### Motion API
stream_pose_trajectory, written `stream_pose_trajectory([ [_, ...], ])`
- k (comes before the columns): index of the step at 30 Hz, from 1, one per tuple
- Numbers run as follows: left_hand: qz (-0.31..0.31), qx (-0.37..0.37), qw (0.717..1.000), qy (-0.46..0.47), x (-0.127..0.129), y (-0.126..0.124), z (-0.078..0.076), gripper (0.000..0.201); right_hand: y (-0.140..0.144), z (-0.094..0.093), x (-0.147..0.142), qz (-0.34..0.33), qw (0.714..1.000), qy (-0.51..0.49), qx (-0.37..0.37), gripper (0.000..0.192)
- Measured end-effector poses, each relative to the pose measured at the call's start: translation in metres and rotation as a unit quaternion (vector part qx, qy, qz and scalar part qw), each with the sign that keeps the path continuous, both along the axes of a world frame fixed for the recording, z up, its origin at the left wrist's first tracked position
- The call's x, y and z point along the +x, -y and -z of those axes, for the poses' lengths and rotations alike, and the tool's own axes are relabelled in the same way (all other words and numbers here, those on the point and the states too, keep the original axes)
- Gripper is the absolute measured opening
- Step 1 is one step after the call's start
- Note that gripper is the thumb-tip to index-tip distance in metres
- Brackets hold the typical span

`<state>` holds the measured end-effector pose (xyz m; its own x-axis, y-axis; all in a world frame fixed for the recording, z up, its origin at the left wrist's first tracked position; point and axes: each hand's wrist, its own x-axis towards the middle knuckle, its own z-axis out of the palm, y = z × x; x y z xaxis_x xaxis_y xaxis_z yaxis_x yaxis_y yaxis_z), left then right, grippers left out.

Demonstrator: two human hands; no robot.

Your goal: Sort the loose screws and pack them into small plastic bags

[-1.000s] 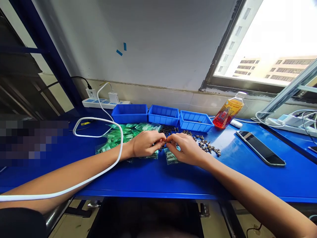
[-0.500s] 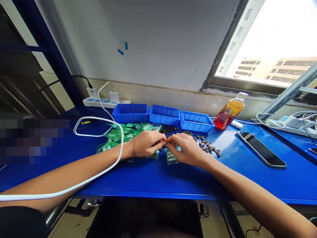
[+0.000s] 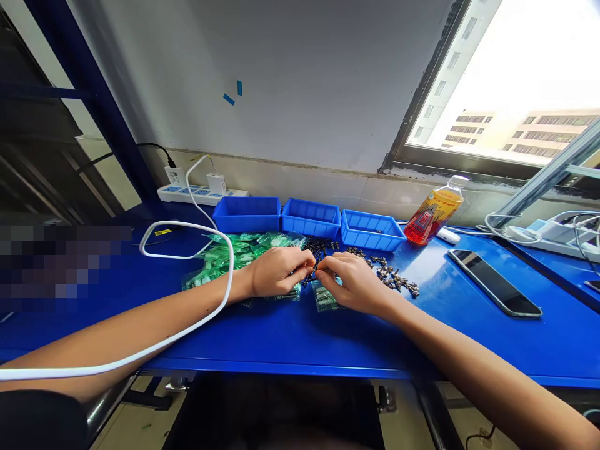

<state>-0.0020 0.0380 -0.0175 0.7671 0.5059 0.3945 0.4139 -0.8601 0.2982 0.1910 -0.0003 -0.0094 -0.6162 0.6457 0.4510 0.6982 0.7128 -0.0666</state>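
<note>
Head view: both hands met over small dark metal screws (image 3: 313,272) on the blue counter (image 3: 300,337).
Left hand (image 3: 276,272) and right hand (image 3: 352,281) pinched one together between fingertips, for fine handling, above green plastic packets (image 3: 225,256).

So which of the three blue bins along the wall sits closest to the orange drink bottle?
The rightmost blue bin, set at a slight angle. The orange drink bottle stands just past its right end; the other two bins lie further left.
</note>
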Motion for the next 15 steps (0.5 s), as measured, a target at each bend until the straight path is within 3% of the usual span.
stream_pose_trajectory([
  [4, 0.0, -0.001, 1.0, -0.005, 0.0005, -0.0002, 0.0003, 0.019, 0.0001, 0.0008, -0.0006, 0.002, 1.0, -0.02, -0.009, 0.007],
  [15, -0.005, -0.003, 1.0, -0.006, 0.0005, 0.0003, -0.0008, 0.017, -0.0012, 0.0026, -0.0011, 0.008, 1.0, -0.015, -0.005, 0.004],
])
